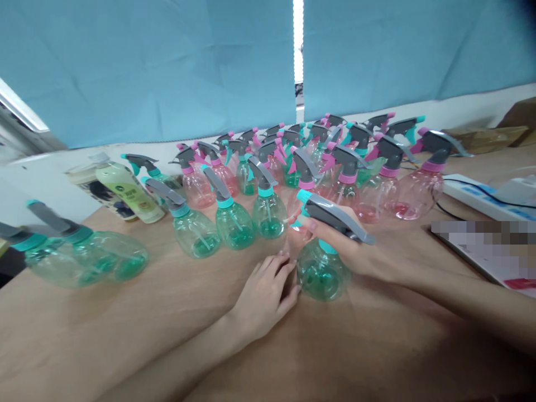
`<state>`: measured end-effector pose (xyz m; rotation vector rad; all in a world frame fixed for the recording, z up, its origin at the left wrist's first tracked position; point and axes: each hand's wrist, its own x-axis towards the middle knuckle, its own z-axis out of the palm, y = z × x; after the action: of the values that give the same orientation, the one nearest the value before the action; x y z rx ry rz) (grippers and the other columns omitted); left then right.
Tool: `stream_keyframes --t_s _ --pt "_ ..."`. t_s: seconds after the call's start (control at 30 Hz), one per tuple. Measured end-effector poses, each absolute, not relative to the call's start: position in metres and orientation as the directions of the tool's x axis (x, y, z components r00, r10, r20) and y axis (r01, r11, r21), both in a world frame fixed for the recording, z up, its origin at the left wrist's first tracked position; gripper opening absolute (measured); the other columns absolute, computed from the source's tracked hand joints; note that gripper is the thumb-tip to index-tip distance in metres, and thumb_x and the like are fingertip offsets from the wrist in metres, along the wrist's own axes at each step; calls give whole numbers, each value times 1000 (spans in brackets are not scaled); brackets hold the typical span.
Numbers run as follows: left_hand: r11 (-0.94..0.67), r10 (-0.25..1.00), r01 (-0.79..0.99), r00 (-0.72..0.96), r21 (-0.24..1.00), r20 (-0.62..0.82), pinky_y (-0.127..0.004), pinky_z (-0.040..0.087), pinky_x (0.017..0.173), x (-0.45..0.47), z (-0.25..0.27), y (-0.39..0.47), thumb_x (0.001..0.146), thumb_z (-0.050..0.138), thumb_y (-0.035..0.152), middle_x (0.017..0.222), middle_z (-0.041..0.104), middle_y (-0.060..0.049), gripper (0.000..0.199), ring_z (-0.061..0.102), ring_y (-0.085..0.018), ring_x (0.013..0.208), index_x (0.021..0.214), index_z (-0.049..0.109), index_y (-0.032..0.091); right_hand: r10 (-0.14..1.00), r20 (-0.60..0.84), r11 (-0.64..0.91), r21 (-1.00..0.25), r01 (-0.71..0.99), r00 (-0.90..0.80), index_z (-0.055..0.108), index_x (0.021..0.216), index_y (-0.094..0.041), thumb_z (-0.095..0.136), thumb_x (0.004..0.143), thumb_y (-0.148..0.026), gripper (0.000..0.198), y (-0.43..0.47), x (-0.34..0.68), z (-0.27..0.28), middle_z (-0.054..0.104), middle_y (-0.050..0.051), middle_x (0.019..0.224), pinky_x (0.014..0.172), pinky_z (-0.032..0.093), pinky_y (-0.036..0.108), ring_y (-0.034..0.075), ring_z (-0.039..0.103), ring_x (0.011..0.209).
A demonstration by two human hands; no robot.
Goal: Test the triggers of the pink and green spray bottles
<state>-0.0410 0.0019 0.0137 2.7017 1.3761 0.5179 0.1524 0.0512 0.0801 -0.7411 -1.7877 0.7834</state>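
Note:
A green spray bottle [322, 276] with a grey and turquoise trigger head stands upright on the table in front of me. My right hand [341, 231] is closed round its neck and trigger, with the fingers partly hidden behind the head. Beside the bottle's lower left side, my left hand [263, 293] rests on the tabletop, fingers loosely bent and apart, holding nothing. Its thumb tip is close to the bottle; whether they touch I cannot tell. Just beyond stand several green spray bottles, the nearest being one with a turquoise collar [270, 215].
Pink spray bottles [379, 195] crowd the back of the wooden table [167, 335]. More green bottles [96, 257] are at the left, near a pale green bottle [128, 187]. A power strip [481, 192] and a flat, partly blurred object [473, 245] lie at the right.

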Motion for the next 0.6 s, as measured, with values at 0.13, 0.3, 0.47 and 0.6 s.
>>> stream_keyframes --t_s 0.13,0.3,0.47,0.6 --pt "-598 796 776 545 200 263 -47 44 100 -41 13 2 92 56 24 130 56 -15 31 51 -30 122 121 54 14 789 526 580 -808 105 -316 49 71 -23 55 90 -45 30 53 151 80 42 -4 66 56 36 27 12 39 60" --pt "-598 797 772 543 214 265 -46 44 100 -41 13 2 93 53 22 129 56 -13 29 50 -29 123 121 53 16 786 532 583 -808 89 -315 50 71 -22 54 92 -43 30 53 151 79 39 -4 65 53 33 26 11 36 58" --pt "-603 795 758 546 247 265 -46 44 100 -43 15 3 99 42 20 127 58 -11 24 51 -27 123 119 54 17 768 544 610 -783 126 -339 53 71 -23 55 90 -43 28 50 153 82 47 -3 67 57 37 27 12 43 62" --pt "-600 798 736 526 313 293 -44 44 102 -44 19 3 101 34 21 127 58 -9 27 53 -24 121 120 53 20 777 491 552 -832 50 -394 59 85 -23 54 90 -43 22 50 150 83 60 -1 82 69 45 30 14 56 74"
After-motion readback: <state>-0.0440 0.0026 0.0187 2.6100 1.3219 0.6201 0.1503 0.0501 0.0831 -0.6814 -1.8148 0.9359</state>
